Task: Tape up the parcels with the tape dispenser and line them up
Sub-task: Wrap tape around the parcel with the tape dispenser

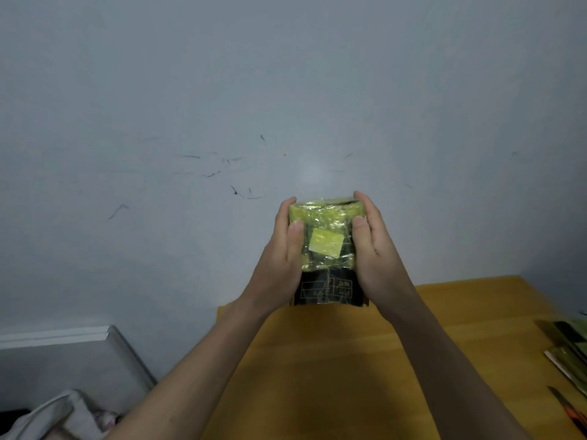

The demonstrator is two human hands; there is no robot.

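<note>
fingers (287, 217) of both hands clasp parcel (327, 246) above table (317, 360); flat packets (568, 347) right edge.

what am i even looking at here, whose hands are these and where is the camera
There is one picture, taken by a wide-angle camera worn on a person's head, looking forward and down. That is why two bare forearms reach in from the bottom edge: they belong to the wearer, and no machine is involved.

The left hand and the right hand press against opposite sides of a small parcel, held up in front of a pale, scuffed wall. The parcel is yellow-green on top and black below, under shiny clear tape or film. The grip is a two-handed clamp, thumbs on the near face.

Below is a wooden table. At its right edge lie some flat greenish packets and an orange and black tool, both cut off by the frame, so I cannot name them with certainty.
</note>
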